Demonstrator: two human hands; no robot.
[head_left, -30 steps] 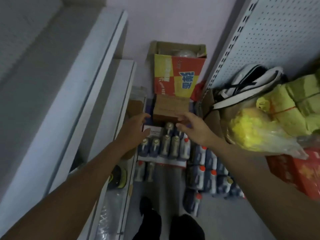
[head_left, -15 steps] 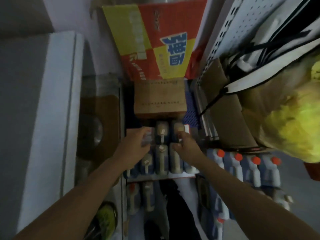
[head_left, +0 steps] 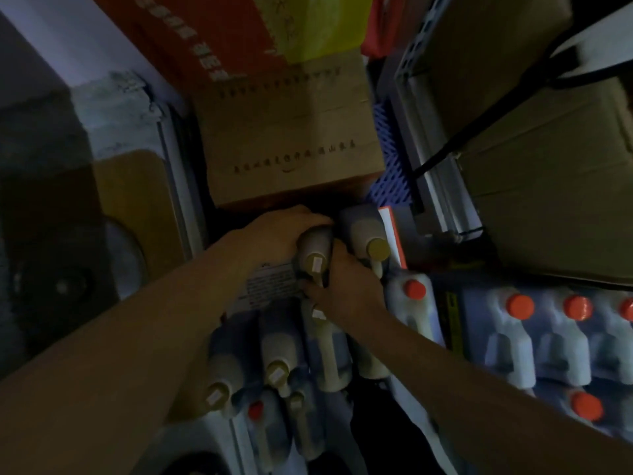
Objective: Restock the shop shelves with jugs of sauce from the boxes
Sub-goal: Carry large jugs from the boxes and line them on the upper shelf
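Head view, hands: left hand [head_left: 277, 234] wraps the far side of a gold-capped sauce jug [head_left: 315, 250]; right hand [head_left: 346, 289] curls around its handle, probably to lift it.
Jug: upright, touching a neighbouring jug [head_left: 368, 234] before the brown carton [head_left: 291, 138].
Red-capped jugs [head_left: 520, 323]: right, on the floor.

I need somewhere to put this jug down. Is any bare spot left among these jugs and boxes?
Little. Both hands, left hand and right hand, crowd the gold-capped jug. Orange-capped jugs pack the right side. The brown box has a bare flat top; the dark floor strip below looks free, though dim.
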